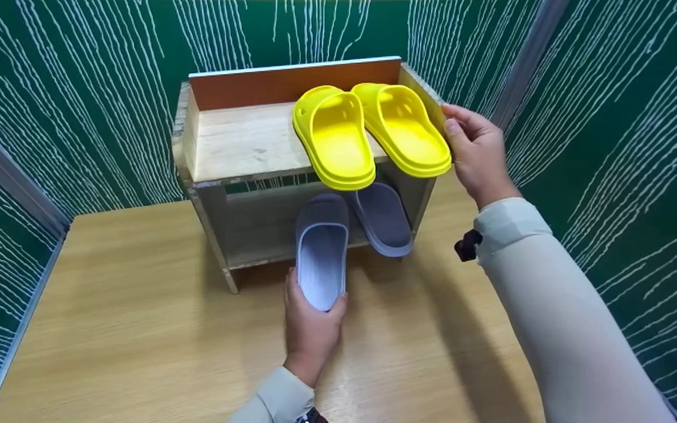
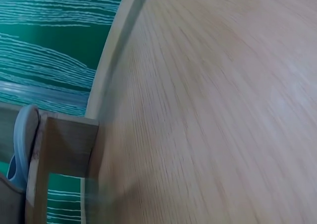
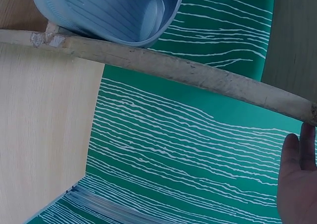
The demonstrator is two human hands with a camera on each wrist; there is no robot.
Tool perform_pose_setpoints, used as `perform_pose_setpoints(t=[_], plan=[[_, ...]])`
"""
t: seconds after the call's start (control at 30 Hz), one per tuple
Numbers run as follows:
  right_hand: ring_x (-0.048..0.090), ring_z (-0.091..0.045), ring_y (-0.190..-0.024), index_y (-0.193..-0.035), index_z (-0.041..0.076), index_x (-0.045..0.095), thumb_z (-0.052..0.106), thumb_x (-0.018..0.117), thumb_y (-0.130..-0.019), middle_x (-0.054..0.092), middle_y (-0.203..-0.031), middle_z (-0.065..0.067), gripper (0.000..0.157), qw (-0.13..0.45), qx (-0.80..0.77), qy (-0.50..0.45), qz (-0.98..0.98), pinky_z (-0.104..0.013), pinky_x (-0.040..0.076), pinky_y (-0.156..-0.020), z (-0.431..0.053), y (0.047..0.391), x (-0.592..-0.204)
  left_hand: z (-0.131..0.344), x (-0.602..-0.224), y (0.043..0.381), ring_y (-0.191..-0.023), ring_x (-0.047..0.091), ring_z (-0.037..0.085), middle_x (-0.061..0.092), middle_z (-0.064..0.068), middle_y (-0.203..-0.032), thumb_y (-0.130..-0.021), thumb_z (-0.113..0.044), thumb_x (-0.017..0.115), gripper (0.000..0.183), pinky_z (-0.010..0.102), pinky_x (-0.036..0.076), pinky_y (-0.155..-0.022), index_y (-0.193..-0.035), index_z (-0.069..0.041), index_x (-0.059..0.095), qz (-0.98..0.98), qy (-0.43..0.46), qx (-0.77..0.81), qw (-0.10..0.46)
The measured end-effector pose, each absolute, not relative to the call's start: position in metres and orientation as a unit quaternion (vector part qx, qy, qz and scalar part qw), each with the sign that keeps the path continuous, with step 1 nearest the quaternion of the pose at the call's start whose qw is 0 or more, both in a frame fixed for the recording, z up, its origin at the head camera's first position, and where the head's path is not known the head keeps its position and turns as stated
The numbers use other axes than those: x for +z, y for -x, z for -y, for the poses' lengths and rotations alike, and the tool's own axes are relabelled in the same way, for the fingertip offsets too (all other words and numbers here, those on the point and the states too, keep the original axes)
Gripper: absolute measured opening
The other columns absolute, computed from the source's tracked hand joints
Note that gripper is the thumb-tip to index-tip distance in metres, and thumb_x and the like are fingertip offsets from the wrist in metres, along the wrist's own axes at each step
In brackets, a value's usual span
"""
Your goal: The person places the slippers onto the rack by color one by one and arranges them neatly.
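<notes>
My left hand [image 1: 313, 323] grips a grey slipper [image 1: 322, 258] by its heel, thumb on one side and fingers on the other, toe toward the lower shelf [image 1: 262, 255]. Beside it, the other grey slipper [image 1: 384, 220] sits on that shelf with its heel past the front edge. At the right side of the wooden shoe rack [image 1: 247, 138], fingertips of my right hand [image 1: 479, 155] touch the side panel's outer edge, also seen in the right wrist view. Two yellow clogs [image 1: 338, 138] stand side by side on the top shelf. The left wrist view shows no hand.
The rack stands on a light wooden tabletop [image 1: 138, 305]. Behind it and at both sides rise green walls [image 1: 97, 117] with white drip lines. A brown back board [image 1: 291, 85] edges the top shelf, with bare shelf left of the clogs.
</notes>
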State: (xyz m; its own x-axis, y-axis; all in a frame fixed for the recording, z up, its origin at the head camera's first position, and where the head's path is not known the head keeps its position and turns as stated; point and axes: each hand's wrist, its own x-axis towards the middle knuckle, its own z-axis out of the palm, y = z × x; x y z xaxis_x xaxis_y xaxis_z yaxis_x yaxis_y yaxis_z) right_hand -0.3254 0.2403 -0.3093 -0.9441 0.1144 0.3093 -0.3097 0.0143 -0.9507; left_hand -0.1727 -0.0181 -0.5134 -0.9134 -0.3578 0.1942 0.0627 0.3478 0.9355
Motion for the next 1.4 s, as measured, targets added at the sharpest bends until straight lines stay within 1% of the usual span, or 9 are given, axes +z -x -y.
perform_pose_setpoints(t=[0.27, 0.43, 0.63, 0.8, 0.97, 1.17, 1.33, 1.4], plan=[[0.067, -0.027, -0.119, -0.142, 0.019, 0.067, 0.031, 0.066, -0.1, 0.06, -0.145, -0.009, 0.044, 0.151, 0.701, -0.071, 0.693, -0.027, 0.056, -0.101, -0.242, 0.327, -0.312, 0.007, -0.513, 0.177, -0.136, 0.055, 0.034, 0.046, 0.019, -0.157, -0.078, -0.028, 0.092, 0.1, 0.05, 0.047, -0.114, -0.157, -0.002, 0.037, 0.804, -0.091, -0.55, 0.207], [0.067, -0.027, -0.119, -0.142, 0.019, 0.067, 0.031, 0.066, -0.1, 0.06, -0.145, -0.009, 0.044, 0.151, 0.7, -0.069, 0.695, -0.027, 0.056, -0.101, -0.24, 0.326, -0.31, 0.003, -0.513, 0.178, -0.133, 0.057, 0.033, 0.049, 0.016, -0.153, -0.078, -0.03, 0.093, 0.101, 0.05, 0.049, -0.112, -0.158, -0.003, 0.037, 0.802, -0.093, -0.556, 0.196], [0.067, -0.027, -0.12, -0.143, 0.017, 0.067, 0.03, 0.066, -0.1, 0.06, -0.145, -0.009, 0.045, 0.15, 0.7, -0.068, 0.695, -0.027, 0.056, -0.101, -0.236, 0.318, -0.305, 0.001, -0.512, 0.179, -0.133, 0.057, 0.033, 0.047, 0.016, -0.154, -0.077, -0.031, 0.095, 0.106, 0.051, 0.049, -0.112, -0.159, -0.003, 0.035, 0.805, -0.093, -0.556, 0.184], [0.067, -0.027, -0.12, -0.142, 0.017, 0.067, 0.029, 0.065, -0.101, 0.06, -0.145, -0.009, 0.043, 0.15, 0.699, -0.069, 0.696, -0.027, 0.056, -0.102, -0.233, 0.314, -0.301, -0.001, -0.511, 0.18, -0.136, 0.055, 0.033, 0.044, 0.016, -0.157, -0.077, -0.031, 0.096, 0.108, 0.051, 0.046, -0.114, -0.16, -0.004, 0.033, 0.801, -0.089, -0.568, 0.167], [0.067, -0.027, -0.12, -0.142, 0.017, 0.067, 0.029, 0.066, -0.101, 0.06, -0.145, -0.009, 0.043, 0.15, 0.7, -0.067, 0.695, -0.027, 0.056, -0.101, -0.234, 0.314, -0.301, -0.002, -0.509, 0.181, -0.141, 0.05, 0.035, 0.042, 0.018, -0.16, -0.077, -0.03, 0.096, 0.109, 0.051, 0.041, -0.119, -0.161, -0.003, 0.032, 0.795, -0.08, -0.583, 0.149], [0.067, -0.027, -0.119, -0.142, 0.019, 0.068, 0.03, 0.065, -0.101, 0.06, -0.145, -0.009, 0.042, 0.157, 0.695, -0.067, 0.699, -0.027, 0.056, -0.102, -0.236, 0.318, -0.305, 0.0, -0.513, 0.183, -0.147, 0.044, 0.035, 0.039, 0.017, -0.163, -0.078, -0.019, 0.095, 0.107, 0.052, 0.035, -0.124, -0.162, -0.003, 0.031, 0.767, -0.035, -0.625, 0.142], [0.067, -0.027, -0.12, -0.142, 0.019, 0.068, 0.03, 0.066, -0.101, 0.06, -0.145, -0.009, 0.043, 0.16, 0.697, -0.069, 0.695, -0.027, 0.055, -0.102, -0.237, 0.322, -0.309, 0.002, -0.516, 0.184, -0.148, 0.042, 0.033, 0.037, 0.014, -0.163, -0.079, -0.014, 0.092, 0.105, 0.051, 0.033, -0.125, -0.163, -0.004, 0.029, 0.754, -0.002, -0.645, 0.124], [0.067, -0.027, -0.121, -0.142, 0.018, 0.068, 0.03, 0.066, -0.1, 0.06, -0.145, -0.009, 0.043, 0.161, 0.699, -0.069, 0.693, -0.027, 0.056, -0.102, -0.238, 0.322, -0.309, 0.003, -0.516, 0.185, -0.149, 0.041, 0.032, 0.037, 0.014, -0.164, -0.08, -0.011, 0.091, 0.105, 0.049, 0.032, -0.126, -0.163, -0.004, 0.028, 0.751, 0.005, -0.65, 0.116]])
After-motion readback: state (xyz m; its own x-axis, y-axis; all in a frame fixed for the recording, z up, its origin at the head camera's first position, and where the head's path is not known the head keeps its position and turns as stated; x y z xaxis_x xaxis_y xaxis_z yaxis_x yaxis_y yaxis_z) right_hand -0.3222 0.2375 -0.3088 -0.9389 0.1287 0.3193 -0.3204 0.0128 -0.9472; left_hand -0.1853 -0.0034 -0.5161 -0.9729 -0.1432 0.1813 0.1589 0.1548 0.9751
